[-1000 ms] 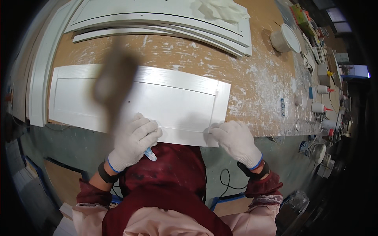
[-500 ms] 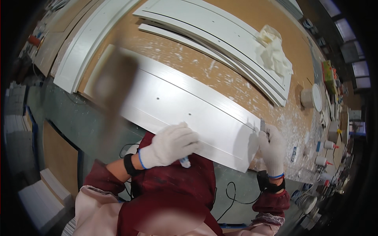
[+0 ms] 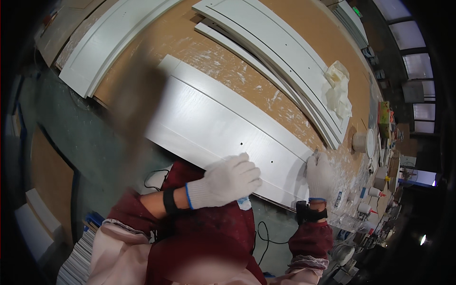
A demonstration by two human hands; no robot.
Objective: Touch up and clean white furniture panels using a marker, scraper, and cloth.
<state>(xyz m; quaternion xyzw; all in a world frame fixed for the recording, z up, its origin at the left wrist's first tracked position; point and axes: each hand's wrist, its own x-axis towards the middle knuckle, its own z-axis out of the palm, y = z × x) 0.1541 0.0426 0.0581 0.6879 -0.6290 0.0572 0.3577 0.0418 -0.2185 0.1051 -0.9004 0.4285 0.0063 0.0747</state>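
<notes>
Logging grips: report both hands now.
Left hand: closed on a blue-white item.
Right hand: curled by the panel; whether it holds anything, unclear.

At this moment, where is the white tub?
In the head view, the white tub is on the right side, on the brown table, just right of the stacked white panels.

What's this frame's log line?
left hand: at white panel, near edge | right hand: at panel's right end | tub: beside stacked panels

White knit gloves (image 3: 232, 181), blue hems (image 3: 189, 195); black wrist straps (image 3: 170, 202); maroon apron (image 3: 213, 225); pink sleeves (image 3: 110, 251), maroon oversleeves (image 3: 130, 210)
</notes>
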